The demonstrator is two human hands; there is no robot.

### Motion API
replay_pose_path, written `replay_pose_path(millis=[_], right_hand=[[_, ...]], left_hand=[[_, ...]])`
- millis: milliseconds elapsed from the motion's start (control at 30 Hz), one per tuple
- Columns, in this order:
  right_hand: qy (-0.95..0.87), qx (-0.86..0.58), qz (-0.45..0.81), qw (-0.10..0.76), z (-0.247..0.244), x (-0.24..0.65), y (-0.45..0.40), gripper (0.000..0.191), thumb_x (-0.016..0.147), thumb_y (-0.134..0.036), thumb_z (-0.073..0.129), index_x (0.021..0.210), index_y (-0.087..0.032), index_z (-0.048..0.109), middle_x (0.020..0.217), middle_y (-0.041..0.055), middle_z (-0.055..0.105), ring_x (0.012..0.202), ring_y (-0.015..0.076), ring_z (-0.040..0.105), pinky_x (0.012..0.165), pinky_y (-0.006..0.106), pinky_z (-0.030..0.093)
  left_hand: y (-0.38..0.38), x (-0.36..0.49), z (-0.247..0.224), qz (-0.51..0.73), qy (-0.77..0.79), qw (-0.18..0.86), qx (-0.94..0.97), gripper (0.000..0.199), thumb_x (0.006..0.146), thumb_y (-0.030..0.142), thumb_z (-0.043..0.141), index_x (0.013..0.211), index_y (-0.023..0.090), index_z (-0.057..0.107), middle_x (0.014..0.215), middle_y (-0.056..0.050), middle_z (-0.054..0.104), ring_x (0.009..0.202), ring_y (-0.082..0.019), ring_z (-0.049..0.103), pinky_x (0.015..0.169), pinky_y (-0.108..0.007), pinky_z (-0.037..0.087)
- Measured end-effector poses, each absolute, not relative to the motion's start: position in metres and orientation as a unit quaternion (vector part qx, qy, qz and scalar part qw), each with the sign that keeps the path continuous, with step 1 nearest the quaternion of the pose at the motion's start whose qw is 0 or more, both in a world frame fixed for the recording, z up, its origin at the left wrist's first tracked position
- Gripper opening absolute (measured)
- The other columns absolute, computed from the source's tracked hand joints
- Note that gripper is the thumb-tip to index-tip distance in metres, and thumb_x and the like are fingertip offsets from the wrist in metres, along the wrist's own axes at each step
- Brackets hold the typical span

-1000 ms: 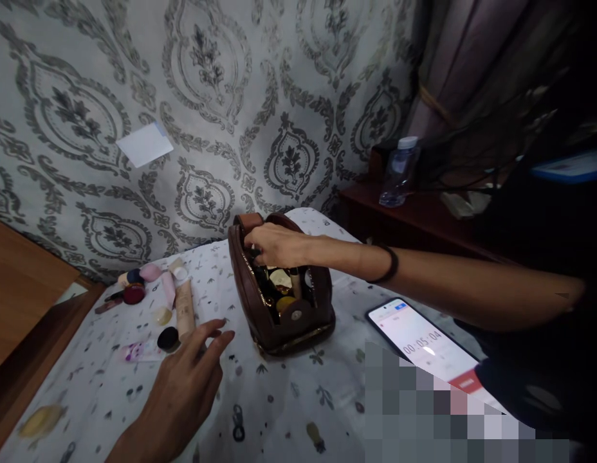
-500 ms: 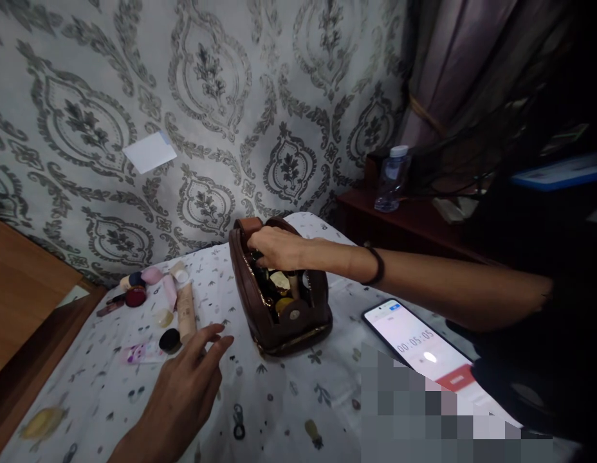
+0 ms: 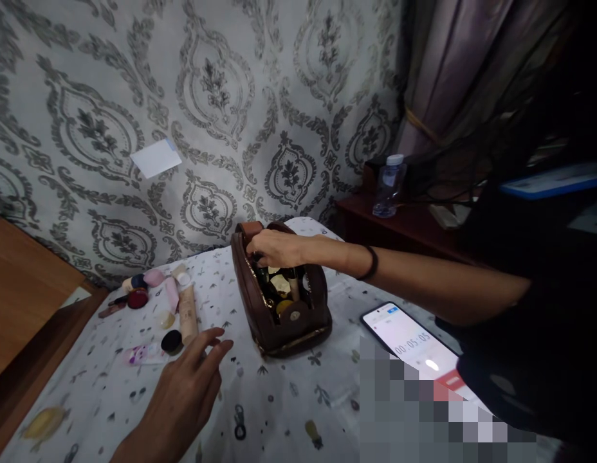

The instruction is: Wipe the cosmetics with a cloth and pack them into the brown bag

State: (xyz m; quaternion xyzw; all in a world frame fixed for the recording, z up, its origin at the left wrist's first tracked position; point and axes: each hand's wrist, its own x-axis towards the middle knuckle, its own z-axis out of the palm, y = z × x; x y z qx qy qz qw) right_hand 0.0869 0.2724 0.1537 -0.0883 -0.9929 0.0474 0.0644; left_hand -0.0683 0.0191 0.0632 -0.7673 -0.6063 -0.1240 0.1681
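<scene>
A brown handbag (image 3: 284, 334) stands unzipped on the patterned bedsheet, with several yellow, gold and dark items inside. My right hand (image 3: 276, 247) reaches in at its far left, fingers curled down; the fingertips and anything they hold are hidden by the bag. My left hand (image 3: 187, 379) hovers over the sheet left of the bag, fingers apart and holding nothing. Just beyond it lie a beige tube (image 3: 188, 312) and a round black lid (image 3: 172, 341). A clear tube with purple print (image 3: 146, 354), a pink tube (image 3: 172, 294) and a red round case (image 3: 137, 298) lie near these.
To the right, a phone (image 3: 414, 344) showing a timer lies under my right forearm. A clear bottle (image 3: 390, 186) stands on a dark red table (image 3: 361, 209) behind. A wooden panel (image 3: 33, 283) borders the bed on the left, with papered wall (image 3: 279, 96) at the back.
The camera view has shifted slightly. My right hand is still inside the handbag with its wrist a little lower, and my left hand keeps almost the same pose.
</scene>
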Motion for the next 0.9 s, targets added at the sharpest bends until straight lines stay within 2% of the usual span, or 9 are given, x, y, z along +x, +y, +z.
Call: replay_pose_path(millis=[133,267,367,533,633,733,833,900], right_hand=[[-0.992,-0.081,0.064,0.072,0.151,0.086,0.277,0.027,0.083,-0.01,0.062,0.109,-0.01,0.07,0.096,0.0067,0.072,0.083,0.0157,0.062,0.072,0.022,0.041],[-0.986,-0.115,0.088,0.077,0.145,0.086,0.28,0.051,0.08,-0.014,0.065,0.13,-0.011,0.058,0.091,0.0045,0.07,0.077,0.0164,0.061,0.068,0.023,0.041],[-0.983,-0.128,0.103,0.077,0.144,0.088,0.28,0.06,0.077,-0.016,0.069,0.135,-0.011,0.053,0.095,0.0053,0.069,0.081,0.0178,0.062,0.068,0.024,0.042],[-0.979,-0.158,0.089,0.095,0.147,0.094,0.269,0.047,0.08,-0.017,0.066,0.127,-0.012,0.059,0.101,0.0081,0.069,0.091,0.0207,0.064,0.078,0.026,0.045],[-0.955,-0.189,0.075,0.217,0.145,0.095,0.25,0.028,0.089,-0.021,0.055,0.114,-0.015,0.066,0.106,0.0103,0.069,0.098,0.0235,0.064,0.086,0.032,0.047],[-0.929,-0.15,0.105,0.323,0.137,0.095,0.217,0.024,0.094,-0.025,0.048,0.103,-0.018,0.069,0.113,0.0115,0.067,0.103,0.0247,0.063,0.09,0.037,0.049],[-0.927,-0.06,0.177,0.326,0.121,0.091,0.177,0.025,0.095,-0.024,0.045,0.094,-0.02,0.07,0.109,0.0114,0.068,0.099,0.0221,0.065,0.086,0.035,0.053],[-0.937,-0.013,0.215,0.276,0.104,0.085,0.153,0.026,0.096,-0.023,0.043,0.091,-0.02,0.069,0.104,0.0112,0.069,0.094,0.0205,0.066,0.083,0.034,0.055]], left_hand=[[0.017,-0.072,0.059,-0.132,-0.627,0.144,-0.754,0.035,0.094,0.014,0.035,0.122,0.022,0.055,0.126,-0.014,0.06,0.096,-0.023,0.07,0.069,-0.033,0.061],[0.015,-0.081,0.054,-0.154,-0.635,0.132,-0.745,0.034,0.094,0.015,0.037,0.121,0.023,0.056,0.124,-0.013,0.061,0.09,-0.02,0.071,0.07,-0.031,0.06],[0.012,-0.086,0.052,-0.16,-0.641,0.133,-0.739,0.033,0.093,0.014,0.038,0.12,0.023,0.056,0.124,-0.012,0.061,0.089,-0.019,0.071,0.072,-0.03,0.06],[0.003,-0.101,0.05,-0.142,-0.647,0.13,-0.738,0.034,0.092,0.011,0.036,0.117,0.021,0.054,0.118,-0.012,0.061,0.083,-0.018,0.07,0.063,-0.027,0.058],[-0.005,-0.117,0.045,-0.141,-0.669,0.116,-0.721,0.034,0.091,0.009,0.035,0.117,0.02,0.055,0.118,-0.011,0.061,0.083,-0.017,0.068,0.064,-0.027,0.057],[-0.015,-0.136,0.039,-0.154,-0.704,0.094,-0.687,0.033,0.091,0.01,0.037,0.117,0.02,0.056,0.118,-0.01,0.06,0.088,-0.017,0.067,0.071,-0.028,0.057],[-0.024,-0.155,0.034,-0.18,-0.733,0.082,-0.651,0.033,0.092,0.012,0.037,0.119,0.019,0.055,0.115,-0.009,0.06,0.094,-0.017,0.066,0.08,-0.03,0.056],[-0.029,-0.167,0.031,-0.198,-0.748,0.083,-0.628,0.032,0.094,0.012,0.036,0.119,0.019,0.055,0.114,-0.009,0.06,0.098,-0.018,0.065,0.086,-0.033,0.056]])
